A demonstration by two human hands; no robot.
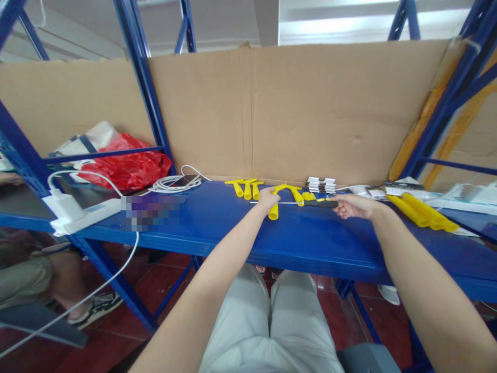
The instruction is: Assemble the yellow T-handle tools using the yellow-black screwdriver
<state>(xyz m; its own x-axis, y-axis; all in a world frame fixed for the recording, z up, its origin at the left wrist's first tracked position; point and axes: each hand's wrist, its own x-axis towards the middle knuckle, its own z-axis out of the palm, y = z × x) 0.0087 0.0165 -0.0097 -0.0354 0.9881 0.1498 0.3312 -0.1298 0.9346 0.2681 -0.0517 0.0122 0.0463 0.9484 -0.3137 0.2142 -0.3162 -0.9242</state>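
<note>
My left hand [268, 198] is closed on a yellow T-shaped piece [274, 211] over the blue shelf top [217, 223]. My right hand [347, 206] has its fingers curled at the end of the dark handle of a screwdriver [320, 204]. The thin metal shaft points left and reaches my left hand. More yellow T-shaped pieces [247, 189] lie behind and to the left of that hand. Another yellow piece [297, 196] is between my hands, behind the shaft. A small stack of black and white items [321, 185] sits at the back, near my right hand.
Long yellow tubes [423, 211] lie at the right. At the left are a red plastic bag [128, 161], a coiled white cable [176, 183] and a white power strip [93, 215]. A cardboard panel [303, 109] stands along the back between blue posts. Another person's leg [66, 274] shows at lower left.
</note>
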